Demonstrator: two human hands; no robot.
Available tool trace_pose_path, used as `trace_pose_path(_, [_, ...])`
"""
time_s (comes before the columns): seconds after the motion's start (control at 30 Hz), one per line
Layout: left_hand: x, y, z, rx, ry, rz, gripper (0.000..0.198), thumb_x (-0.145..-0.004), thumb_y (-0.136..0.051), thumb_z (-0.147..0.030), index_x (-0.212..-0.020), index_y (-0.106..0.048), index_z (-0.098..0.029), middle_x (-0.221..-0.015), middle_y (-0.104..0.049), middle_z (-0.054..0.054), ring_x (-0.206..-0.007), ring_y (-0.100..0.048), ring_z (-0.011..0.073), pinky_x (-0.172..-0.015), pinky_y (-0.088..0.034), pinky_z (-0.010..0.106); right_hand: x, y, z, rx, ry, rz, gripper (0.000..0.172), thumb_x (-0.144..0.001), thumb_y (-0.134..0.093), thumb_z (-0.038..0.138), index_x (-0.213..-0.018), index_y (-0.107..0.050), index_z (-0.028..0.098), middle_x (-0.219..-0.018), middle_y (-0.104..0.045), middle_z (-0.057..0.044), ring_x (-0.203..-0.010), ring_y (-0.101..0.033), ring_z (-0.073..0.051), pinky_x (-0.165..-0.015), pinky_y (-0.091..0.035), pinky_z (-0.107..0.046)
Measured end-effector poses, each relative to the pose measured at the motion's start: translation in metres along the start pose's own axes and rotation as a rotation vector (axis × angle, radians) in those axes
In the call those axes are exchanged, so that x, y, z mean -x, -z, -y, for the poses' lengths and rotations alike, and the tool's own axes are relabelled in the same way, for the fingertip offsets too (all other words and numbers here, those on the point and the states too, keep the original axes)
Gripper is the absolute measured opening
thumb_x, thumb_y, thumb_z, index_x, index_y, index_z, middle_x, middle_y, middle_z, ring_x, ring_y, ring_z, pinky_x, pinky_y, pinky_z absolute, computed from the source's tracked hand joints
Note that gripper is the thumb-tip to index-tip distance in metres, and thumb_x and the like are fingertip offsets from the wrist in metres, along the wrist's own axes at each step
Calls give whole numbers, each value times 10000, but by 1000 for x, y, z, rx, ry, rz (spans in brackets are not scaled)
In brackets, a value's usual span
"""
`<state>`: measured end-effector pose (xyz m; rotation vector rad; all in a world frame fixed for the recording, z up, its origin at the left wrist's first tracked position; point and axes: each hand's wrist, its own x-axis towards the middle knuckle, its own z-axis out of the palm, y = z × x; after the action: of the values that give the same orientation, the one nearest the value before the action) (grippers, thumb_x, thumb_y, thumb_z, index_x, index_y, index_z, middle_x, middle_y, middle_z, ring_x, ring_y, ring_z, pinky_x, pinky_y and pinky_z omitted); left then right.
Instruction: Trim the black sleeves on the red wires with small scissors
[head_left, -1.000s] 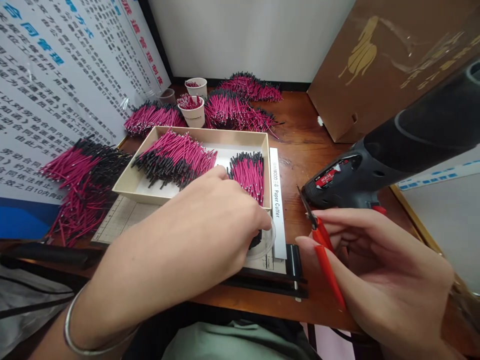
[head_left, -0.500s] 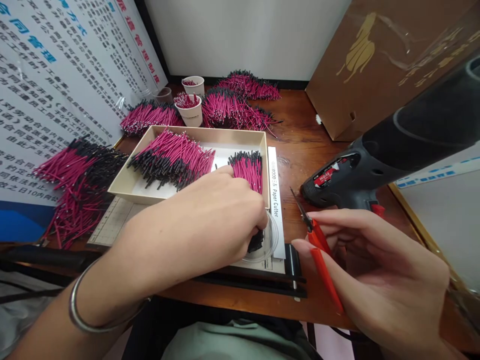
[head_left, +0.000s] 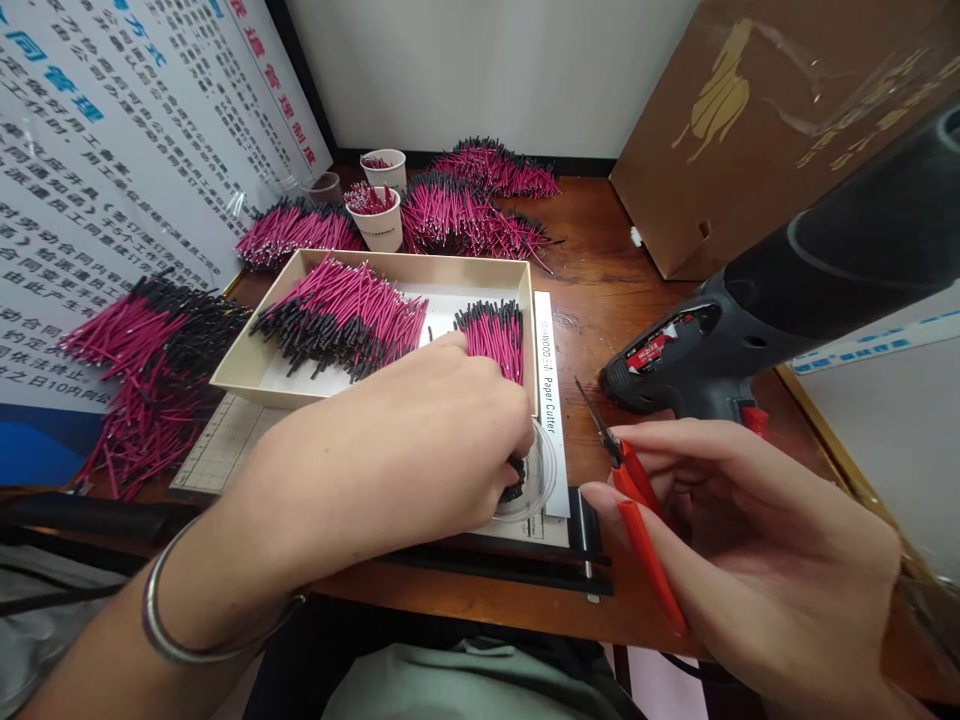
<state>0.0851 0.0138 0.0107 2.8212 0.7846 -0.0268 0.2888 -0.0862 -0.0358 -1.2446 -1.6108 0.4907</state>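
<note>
My left hand is closed, palm down. Its fingertips are in a clear round plastic dish with small black pieces in it; whether anything is between the fingertips is hidden. To the right, my right hand is closed around slim, pointed pliers with red handles, their dark tips pointing up and away to the left. Beyond the left hand lies a cream box tray. It holds a large heap of magenta wires with black ends and a smaller upright-looking bundle at its right.
A heat gun stands at the right before a brown carton. More wire piles lie behind the tray and at the left. Two paper cups hold wires. A paper cutter lies under the tray.
The left hand stays at the dish, its fingers shifting slightly among the black pieces. The right hand and pliers hold almost still. The view has shifted slightly.
</note>
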Motion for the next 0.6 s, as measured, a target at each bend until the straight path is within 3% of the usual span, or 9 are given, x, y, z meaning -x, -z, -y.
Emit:
trace_pose_path(0.17, [6, -7, 5, 2, -80, -118, 282, -887, -684, -68, -668, -698, -245, -640, -660, -15, -615, -545, 199, -679, -352, 379, -2, 1, 2, -4, 5, -8, 194, -908, -861, 130, -1027, -764, 251, -687, -681, 53, -512, -580, -105, -443, -494, -215])
trace_pose_path(0.37, [12, -3, 1, -30, -75, -233, 308, -918, -690, -80, -655, -679, -241, -506, -530, -44, -495, -359, 171, -635, -250, 376, 4, 4, -5, 44, 20, 23, 162, -962, -840, 163, -1083, -775, 249, -687, -643, 56, -519, -549, -95, -452, -467, -202])
trace_pose_path(0.6, [16, -9, -4, -170, -7, -257, 230, -783, -695, -87, -649, -676, -273, -517, -525, -15, -536, -402, 230, -647, -221, 400, 6, 5, -10, 80, 36, 39, 180, -961, -813, 129, -1076, -766, 259, -677, -596, 72, -525, -516, -79, -463, -434, -185])
